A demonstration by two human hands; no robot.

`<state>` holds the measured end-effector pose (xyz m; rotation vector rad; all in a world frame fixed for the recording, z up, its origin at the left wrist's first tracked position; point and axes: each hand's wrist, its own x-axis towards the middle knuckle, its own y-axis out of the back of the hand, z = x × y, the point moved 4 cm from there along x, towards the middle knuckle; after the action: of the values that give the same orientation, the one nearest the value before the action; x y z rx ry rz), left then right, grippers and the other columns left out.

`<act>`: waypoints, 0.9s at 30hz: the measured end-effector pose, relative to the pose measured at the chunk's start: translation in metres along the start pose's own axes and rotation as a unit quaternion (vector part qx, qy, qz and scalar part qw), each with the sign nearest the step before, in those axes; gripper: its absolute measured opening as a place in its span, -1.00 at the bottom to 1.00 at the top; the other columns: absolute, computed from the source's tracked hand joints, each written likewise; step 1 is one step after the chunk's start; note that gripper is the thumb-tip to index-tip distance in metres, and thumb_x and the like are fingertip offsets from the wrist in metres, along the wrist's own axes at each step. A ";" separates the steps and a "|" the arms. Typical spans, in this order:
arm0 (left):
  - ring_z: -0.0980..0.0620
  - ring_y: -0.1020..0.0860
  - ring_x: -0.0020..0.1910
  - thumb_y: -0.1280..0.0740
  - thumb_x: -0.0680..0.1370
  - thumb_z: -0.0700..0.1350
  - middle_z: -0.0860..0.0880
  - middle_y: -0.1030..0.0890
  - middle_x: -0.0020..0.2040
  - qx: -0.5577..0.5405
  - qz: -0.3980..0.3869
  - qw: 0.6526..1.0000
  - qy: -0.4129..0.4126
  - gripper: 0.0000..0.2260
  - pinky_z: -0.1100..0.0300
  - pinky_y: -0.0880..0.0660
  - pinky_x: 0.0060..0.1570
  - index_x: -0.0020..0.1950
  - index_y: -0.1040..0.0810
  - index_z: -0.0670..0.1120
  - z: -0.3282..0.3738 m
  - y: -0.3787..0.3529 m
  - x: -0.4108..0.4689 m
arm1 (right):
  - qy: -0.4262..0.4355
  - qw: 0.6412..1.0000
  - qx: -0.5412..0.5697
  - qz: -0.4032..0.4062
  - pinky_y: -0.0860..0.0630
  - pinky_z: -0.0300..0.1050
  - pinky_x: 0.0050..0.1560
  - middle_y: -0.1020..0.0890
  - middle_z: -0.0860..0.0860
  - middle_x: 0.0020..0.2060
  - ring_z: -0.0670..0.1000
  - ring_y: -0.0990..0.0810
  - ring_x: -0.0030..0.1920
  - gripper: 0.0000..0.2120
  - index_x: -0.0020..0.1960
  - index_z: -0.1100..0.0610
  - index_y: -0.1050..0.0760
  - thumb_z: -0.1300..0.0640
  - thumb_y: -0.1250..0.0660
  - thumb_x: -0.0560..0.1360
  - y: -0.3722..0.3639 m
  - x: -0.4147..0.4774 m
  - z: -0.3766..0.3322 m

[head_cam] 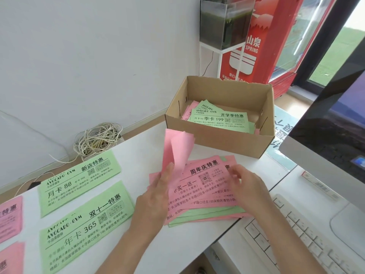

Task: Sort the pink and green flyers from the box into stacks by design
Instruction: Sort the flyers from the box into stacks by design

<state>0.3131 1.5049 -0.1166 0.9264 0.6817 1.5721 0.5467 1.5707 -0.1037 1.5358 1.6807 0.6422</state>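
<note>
One table (142, 151) carried the box (213, 139) with flyers inside, two green stacks (79, 180) at left, and a mixed pile (205, 186) in front. The left grip (156, 196) pinched a curling pink flyer (177, 147), which looked light and floppy and best taken by an edge. Whether the right grip (246, 184) pinched or pressed the pile, I could not tell.

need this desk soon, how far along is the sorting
Partway. Done: green stacks and pink stacks lie sorted at left. In hand: left hand holds up a pink flyer from the mixed pile; right hand touches it. Left: that pile, plus flyers in the box.
</note>
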 end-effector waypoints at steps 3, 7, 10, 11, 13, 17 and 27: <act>-0.06 -0.57 -0.01 -0.24 0.58 -0.21 0.12 -0.36 0.42 -0.035 0.020 0.999 -0.021 -0.31 0.25 -0.49 -0.12 0.44 0.01 0.42 0.000 0.001 0.000 | 0.052 0.992 -0.116 -0.017 -0.40 -0.08 -0.13 -0.57 -0.07 -0.01 0.03 -0.48 0.11 -0.73 0.25 -0.01 -0.38 0.08 -0.17 0.55 -0.011 -0.007 0.002; 0.04 -0.60 -0.27 -0.19 0.54 0.03 0.07 -0.60 0.11 0.111 -0.025 0.989 -0.096 -0.65 0.21 -0.43 -0.56 0.33 -0.37 0.16 0.006 -0.007 0.003 | 0.083 0.971 -0.225 -0.005 -0.48 -0.05 -0.04 -0.49 -0.15 0.11 0.00 -0.38 0.24 -0.83 0.06 0.01 -0.39 0.03 -0.06 0.59 -0.019 -0.013 0.000; 0.04 -0.53 -0.45 -0.14 0.44 0.28 0.13 -0.62 -0.18 0.152 -0.058 0.982 -0.100 -0.55 0.24 -0.34 -0.57 0.19 -0.50 0.08 0.011 -0.013 0.003 | 0.083 0.966 -0.243 -0.038 -0.43 0.02 0.16 -0.33 -0.13 0.36 0.03 -0.16 0.44 -0.69 0.16 -0.10 -0.45 -0.14 0.01 0.61 -0.027 -0.015 -0.002; 0.02 -0.51 -0.50 -0.14 0.41 0.31 0.11 -0.61 -0.26 0.161 -0.058 0.979 -0.110 -0.51 0.24 -0.33 -0.58 0.17 -0.53 0.04 0.015 -0.012 0.002 | 0.082 0.967 -0.235 -0.056 -0.38 0.06 0.24 -0.24 -0.10 0.43 0.05 -0.07 0.47 -0.66 0.23 -0.16 -0.43 -0.19 0.02 0.61 -0.030 -0.016 -0.004; 0.00 -0.50 -0.55 -0.15 0.42 0.27 0.08 -0.60 -0.36 0.164 -0.039 0.979 -0.115 -0.52 0.24 -0.33 -0.61 0.17 -0.52 0.00 0.018 -0.008 0.001 | 0.103 0.966 -0.222 -0.088 -0.28 0.12 0.33 -0.11 -0.05 0.51 0.08 0.02 0.49 -0.64 0.32 -0.28 -0.35 -0.26 0.02 0.59 -0.036 -0.020 -0.013; -0.09 -0.42 -0.66 -0.12 0.52 0.03 -0.01 -0.58 -0.44 0.114 0.002 0.992 -0.061 -0.54 0.17 -0.37 -0.68 0.42 -0.32 -0.02 0.010 -0.003 0.002 | 0.133 0.963 -0.202 -0.122 -0.18 0.13 0.34 -0.04 -0.09 0.53 0.04 0.01 0.50 -0.54 0.45 -0.36 -0.06 -0.26 -0.05 0.57 -0.047 -0.030 -0.021; 0.11 -0.31 -0.54 -0.45 0.40 0.14 0.12 -0.44 -0.55 -0.111 0.004 0.986 0.126 -0.59 0.31 -0.27 -0.43 0.23 -0.51 0.22 -0.022 -0.001 0.005 | 0.104 0.967 -0.228 -0.035 -0.37 -0.01 0.21 -0.23 -0.12 0.44 0.02 -0.22 0.40 -0.59 0.42 -0.05 -0.25 -0.08 -0.09 0.59 -0.033 -0.023 -0.003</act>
<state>0.2948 1.5114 -0.1274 0.5720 0.6612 1.7495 0.5241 1.5434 -0.1235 1.1047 1.5852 1.0971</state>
